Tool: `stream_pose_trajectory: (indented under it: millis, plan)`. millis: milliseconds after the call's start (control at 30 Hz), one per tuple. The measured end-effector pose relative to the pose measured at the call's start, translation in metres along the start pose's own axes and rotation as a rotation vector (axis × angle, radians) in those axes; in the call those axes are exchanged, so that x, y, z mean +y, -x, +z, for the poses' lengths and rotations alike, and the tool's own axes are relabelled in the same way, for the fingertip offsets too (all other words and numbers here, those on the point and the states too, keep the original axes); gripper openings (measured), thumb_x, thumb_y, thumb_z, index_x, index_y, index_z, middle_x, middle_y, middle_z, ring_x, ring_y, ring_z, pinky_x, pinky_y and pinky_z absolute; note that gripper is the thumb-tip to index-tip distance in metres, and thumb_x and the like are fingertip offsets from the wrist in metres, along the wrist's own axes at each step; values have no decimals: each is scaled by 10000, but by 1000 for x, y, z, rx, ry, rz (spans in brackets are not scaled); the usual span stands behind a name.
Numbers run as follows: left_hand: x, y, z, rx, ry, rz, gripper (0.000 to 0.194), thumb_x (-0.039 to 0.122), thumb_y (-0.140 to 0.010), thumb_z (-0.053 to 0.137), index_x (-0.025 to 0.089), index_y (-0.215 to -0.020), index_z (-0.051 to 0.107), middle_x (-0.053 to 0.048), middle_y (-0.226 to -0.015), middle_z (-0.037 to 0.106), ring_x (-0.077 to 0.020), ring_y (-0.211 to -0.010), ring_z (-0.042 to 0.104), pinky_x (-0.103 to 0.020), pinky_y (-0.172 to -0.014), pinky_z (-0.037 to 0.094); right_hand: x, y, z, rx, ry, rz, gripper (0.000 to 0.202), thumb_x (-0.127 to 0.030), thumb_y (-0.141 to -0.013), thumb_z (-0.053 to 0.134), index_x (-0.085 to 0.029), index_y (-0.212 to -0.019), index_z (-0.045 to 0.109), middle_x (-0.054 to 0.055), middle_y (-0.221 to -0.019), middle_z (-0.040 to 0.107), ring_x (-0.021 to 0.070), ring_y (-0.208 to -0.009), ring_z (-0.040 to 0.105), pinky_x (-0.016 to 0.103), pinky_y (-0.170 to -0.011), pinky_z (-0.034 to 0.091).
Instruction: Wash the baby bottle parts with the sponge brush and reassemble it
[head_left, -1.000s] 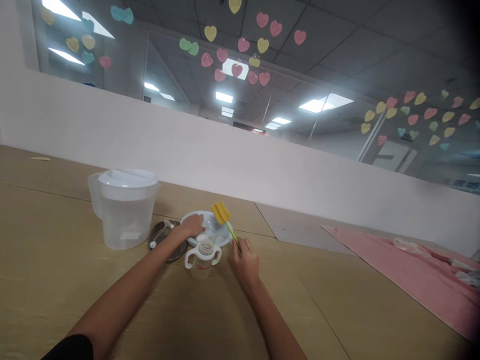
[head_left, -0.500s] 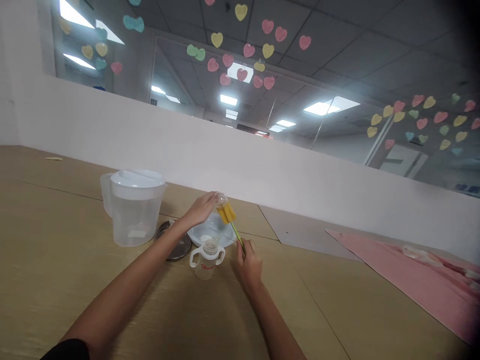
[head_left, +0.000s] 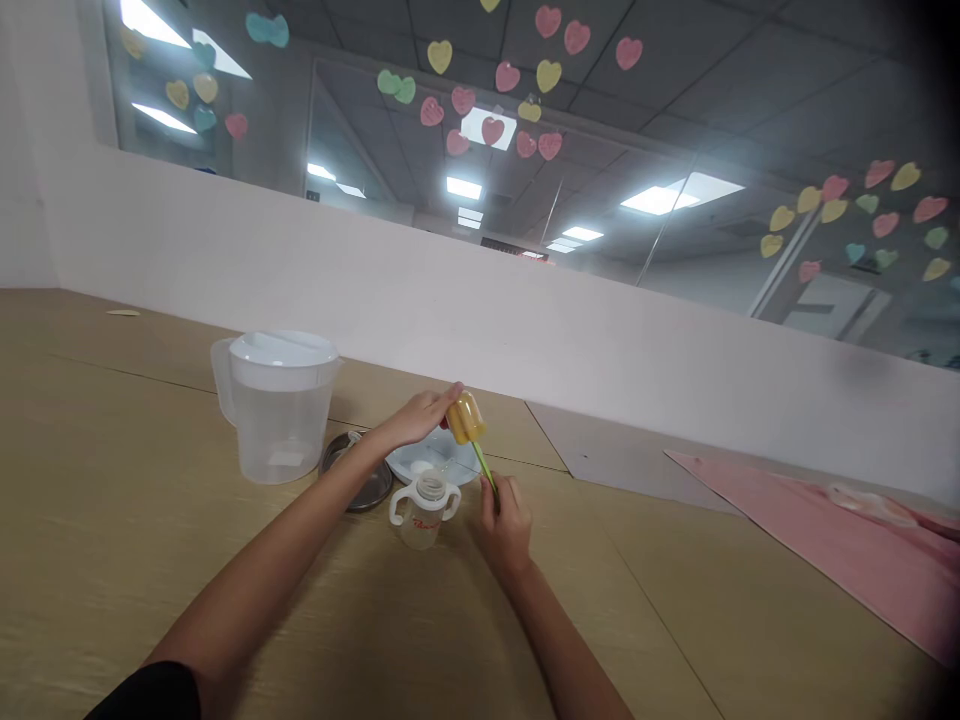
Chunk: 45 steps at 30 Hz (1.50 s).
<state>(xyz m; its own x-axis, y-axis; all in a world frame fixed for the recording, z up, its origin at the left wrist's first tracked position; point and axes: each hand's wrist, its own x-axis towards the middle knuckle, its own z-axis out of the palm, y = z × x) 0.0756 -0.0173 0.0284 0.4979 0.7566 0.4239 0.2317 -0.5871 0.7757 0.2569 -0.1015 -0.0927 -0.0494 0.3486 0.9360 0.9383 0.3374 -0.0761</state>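
Note:
My left hand [head_left: 421, 416] grips a small clear cap [head_left: 468, 408] by its side, above a pale shallow bowl [head_left: 409, 458]. Inside the cap sits the yellow sponge head [head_left: 465, 424] of a brush. The brush's green handle [head_left: 484, 464] runs down into my right hand [head_left: 507, 515], whose fingers are closed round it. A clear bottle [head_left: 424, 520] with white side handles and red lettering stands upright and uncapped in front of the bowl, below both hands.
A lidded translucent pitcher [head_left: 281, 420] stands to the left. Beside it is a dark metal dish [head_left: 367, 488], partly behind my left forearm. A pink cloth [head_left: 810, 540] with a crumpled clear item [head_left: 870, 503] lies at the right. A white wall [head_left: 450, 300] rises behind the table.
The sponge head has gone from partly below the clear cap to inside it. The camera view has shifted slightly, so most things appear a little to the right.

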Motion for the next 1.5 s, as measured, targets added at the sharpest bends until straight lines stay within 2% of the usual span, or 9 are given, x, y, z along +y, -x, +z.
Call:
stream_pose_trajectory:
  millis: [100,267,433,767,900,1000,1167,1367,1500]
  plan:
    - [4,3,-1,-118,14,10,713,719,-818,256,112,-869,627,-82,-806,656,-181,-693,592,-283,-659,441,2,0,-2,-3,8,-4,221,-254,-959,399,-149,-956,594,36,-746,605,108,-657,567,194,-588,413]
    - [6,5,-17,-211,113,55,567,608,-845,395,196,-1210,533,-84,-1238,566,-203,-1055,548,-245,-757,477,2,-1,-4,-51,33,7,273,-276,-970,366,-149,-955,607,39,-738,614,105,-634,569,190,-578,410]
    - [11,10,-33,-290,45,-2,492,555,-844,425,234,-1189,567,-51,-1256,568,-215,-1084,540,-244,-751,485,2,0,-5,-90,77,-41,310,-274,-977,338,-151,-968,622,46,-734,627,103,-631,574,189,-585,409]
    - [3,9,-53,-92,-217,62,496,505,-759,565,198,-1147,593,-58,-1057,659,-216,-939,599,-288,-806,461,4,-2,-3,-83,118,-93,242,-242,-965,402,-152,-991,625,41,-778,657,95,-649,583,201,-566,366]
    - [-14,11,-78,28,-486,-3,458,306,-739,558,206,-1186,552,-65,-1183,609,-228,-1042,573,-304,-882,443,8,-2,-2,-80,114,-74,271,-267,-970,387,-145,-969,629,49,-756,652,99,-633,581,200,-565,379]
    - [-32,12,-87,-37,-800,-208,521,166,-656,564,191,-1176,560,-98,-1220,595,-246,-1102,554,-299,-902,432,9,-1,-1,-72,106,-23,290,-276,-972,370,-145,-965,629,53,-745,643,102,-624,580,201,-571,400]
    - [-54,6,-76,-190,-907,-460,502,168,-472,708,154,-973,674,-162,-1055,677,-318,-946,632,-322,-742,500,8,-2,-2,-81,114,-41,279,-273,-967,381,-147,-961,630,42,-734,635,99,-618,582,199,-560,400]
    - [-66,1,-56,-252,-917,-532,326,253,-432,753,145,-737,714,-172,-861,717,-324,-820,665,-329,-666,520,10,-1,-1,-103,125,-48,303,-285,-973,362,-152,-954,633,46,-732,635,97,-614,578,192,-556,391]
    - [-75,1,-45,-259,-928,-536,329,217,-418,759,133,-733,721,-200,-900,708,-353,-834,662,-360,-670,528,10,-1,0,-108,127,-68,306,-282,-976,358,-153,-941,633,39,-717,629,96,-602,570,193,-553,382]
